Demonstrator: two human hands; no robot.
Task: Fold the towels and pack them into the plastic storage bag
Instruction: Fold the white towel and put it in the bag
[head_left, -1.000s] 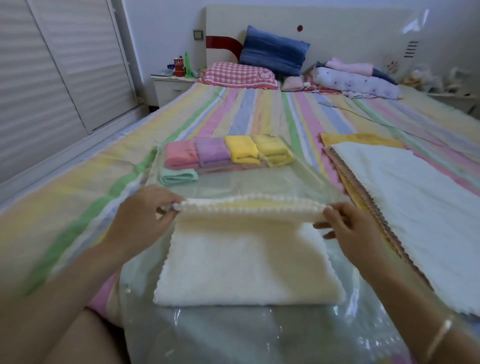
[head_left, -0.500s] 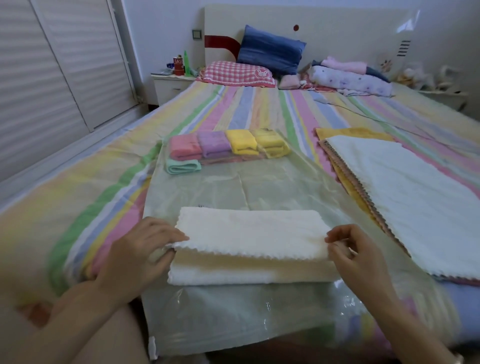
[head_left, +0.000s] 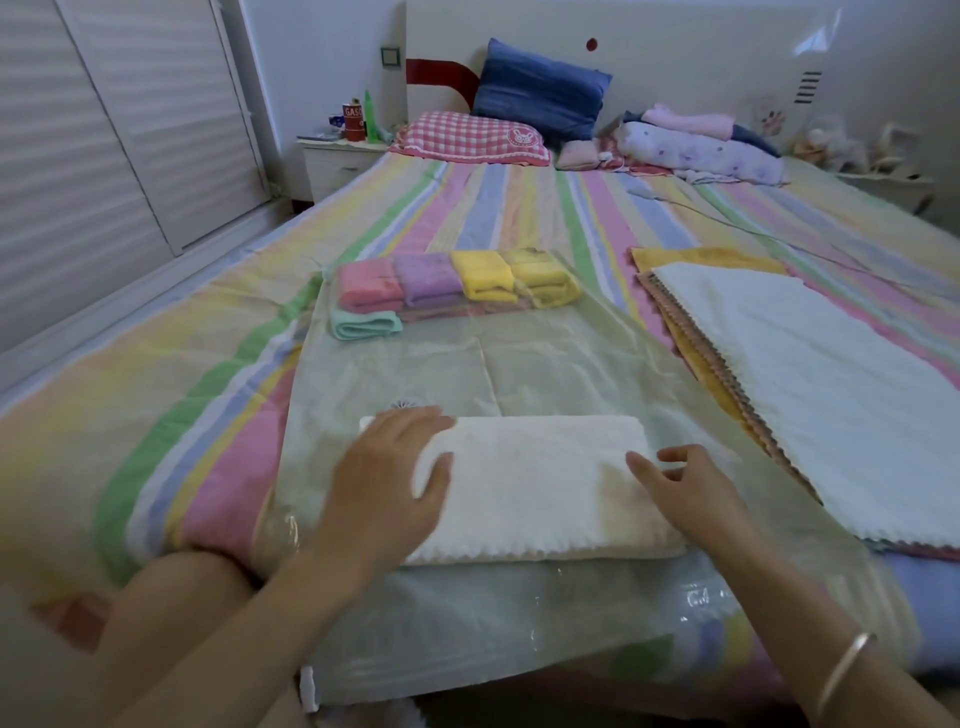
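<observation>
Head view: left hand lies flat on left end of folded white towel. Fingers straight, pressing down, holding nothing. Towel lies on top of plastic storage bag, between both hands. Its left end is partly hidden under palm. Past fingertips, at bag's far end, small coloured towels look blurry through plastic. Right hand rests on towel's right end, fingers bent. Cannot tell if it pinches edge; edge hidden under hand. Right of that hand, flat towel pile, cut off by picture edge.
</observation>
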